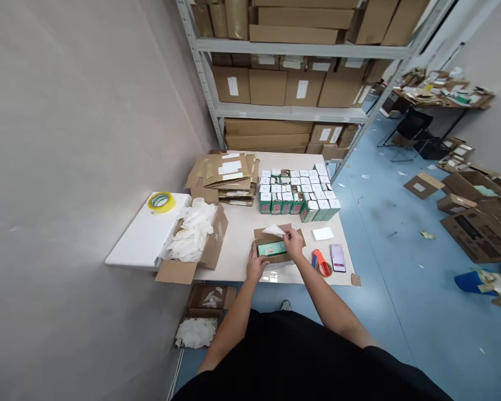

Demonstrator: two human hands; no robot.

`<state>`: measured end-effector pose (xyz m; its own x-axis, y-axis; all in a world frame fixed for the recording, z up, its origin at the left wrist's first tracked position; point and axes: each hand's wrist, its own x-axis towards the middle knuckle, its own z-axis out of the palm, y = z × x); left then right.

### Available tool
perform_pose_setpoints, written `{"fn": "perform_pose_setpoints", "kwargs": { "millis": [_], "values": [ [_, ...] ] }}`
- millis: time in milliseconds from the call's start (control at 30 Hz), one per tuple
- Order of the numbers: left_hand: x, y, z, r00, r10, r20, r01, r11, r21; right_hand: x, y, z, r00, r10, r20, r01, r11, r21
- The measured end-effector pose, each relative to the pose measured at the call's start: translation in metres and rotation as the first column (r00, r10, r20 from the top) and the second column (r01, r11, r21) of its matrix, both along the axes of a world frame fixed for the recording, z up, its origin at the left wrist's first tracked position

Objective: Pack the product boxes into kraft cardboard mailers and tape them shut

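- At the near edge of the table, the right hand pinches a white sheet between thumb and fingers, a narrow grip, just above a green box.
- The left hand sits against the near side of a small cardboard carton, its fingers close to the green box; whether it grips anything, I cannot tell.
- The green box lies inside that open carton, toward the near end of the table.
- Just right of the hands are an orange tape dispenser and a phone, with a white card farther off.
- Farther on, green-and-white boxes stand packed in rows.
- To their left lies a stack of flattened cardboard.
- Left of the hands, an open carton holds white packing. Beyond it, a roll of yellow tape lies on a white board.
- Below the table's left end sit a low carton and a heap of white wrap.
- At the far end, steel shelving holds brown cartons.
- To the right, scattered cardboard lies on the blue floor.
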<state>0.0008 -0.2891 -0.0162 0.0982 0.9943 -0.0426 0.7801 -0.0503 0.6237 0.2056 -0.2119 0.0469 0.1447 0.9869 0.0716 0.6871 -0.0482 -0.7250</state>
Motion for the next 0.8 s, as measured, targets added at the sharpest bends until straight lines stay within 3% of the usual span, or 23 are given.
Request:
{"fn": "perform_pose_setpoints", "kwargs": {
  "millis": [167,267,367,433,500,567,633,700,800],
  "values": [
    [0.023,0.009,-0.014,0.999,-0.043,0.022,0.045,0.992,-0.121,0.044,-0.044,-0.034,0.976,0.166,0.139,-0.119,0.948,-0.295],
    [0.023,0.007,-0.023,0.998,0.02,0.065,-0.008,0.985,-0.172,0.062,-0.064,-0.048,0.983,0.145,0.112,-0.112,0.959,-0.259],
    [0.014,-0.003,-0.031,0.961,0.246,0.13,-0.219,0.957,-0.19,0.08,-0.077,-0.057,0.997,0.046,0.067,-0.035,0.987,-0.16],
    [0.007,-0.011,-0.034,0.888,0.421,0.187,-0.363,0.89,-0.277,0.092,-0.083,-0.065,0.998,-0.055,0.02,0.057,0.99,-0.129],
    [0.001,-0.018,-0.036,0.82,0.497,0.285,-0.361,0.835,-0.415,0.103,-0.089,-0.074,0.987,-0.15,-0.054,0.14,0.977,-0.161],
    [0.0,-0.023,-0.036,0.777,0.478,0.409,-0.258,0.835,-0.486,0.111,-0.097,-0.084,0.968,-0.216,-0.132,0.181,0.955,-0.234],
    [0.002,-0.024,-0.033,0.779,0.422,0.465,-0.21,0.873,-0.441,0.115,-0.104,-0.093,0.951,-0.242,-0.19,0.177,0.936,-0.303],
    [0.006,-0.024,-0.029,0.856,0.332,0.396,-0.195,0.917,-0.349,0.115,-0.11,-0.099,0.947,-0.213,-0.238,0.126,0.933,-0.336],
    [0.014,-0.022,-0.021,0.984,0.116,0.135,-0.07,0.948,-0.31,0.107,-0.112,-0.098,0.953,-0.042,-0.3,-0.062,0.943,-0.327]
  ]
}}
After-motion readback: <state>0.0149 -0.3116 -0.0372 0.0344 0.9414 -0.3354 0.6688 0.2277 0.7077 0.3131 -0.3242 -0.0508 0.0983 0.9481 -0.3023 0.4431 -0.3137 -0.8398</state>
